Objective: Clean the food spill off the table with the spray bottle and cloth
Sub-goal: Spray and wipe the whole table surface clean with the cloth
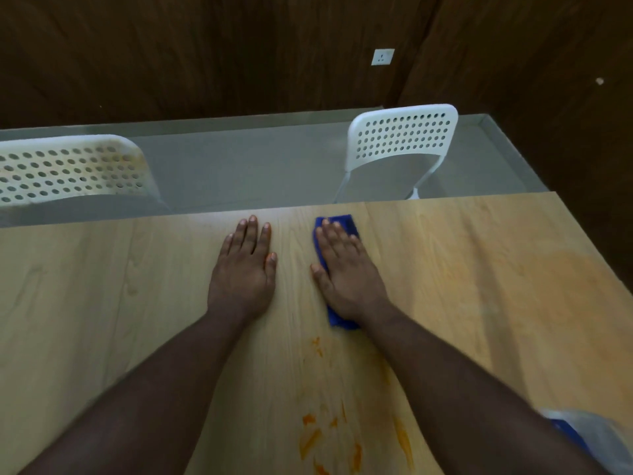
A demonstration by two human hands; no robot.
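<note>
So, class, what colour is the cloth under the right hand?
Blue cloth, seen in the head view.

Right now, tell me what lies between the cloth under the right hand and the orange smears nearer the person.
Nothing visible does. The right hand presses flat on the blue cloth, and only bare table lies between it and the orange smears close behind it. The left hand rests flat to the side, off that path.

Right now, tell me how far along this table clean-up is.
Partly done. The right hand presses flat on the blue cloth near the table's far edge; the left hand rests flat beside it, and the wood around them looks clean. Still left: orange smears close to the near edge between the forearms, and a faint orange film on the right. A spray bottle is not plainly visible.
</note>
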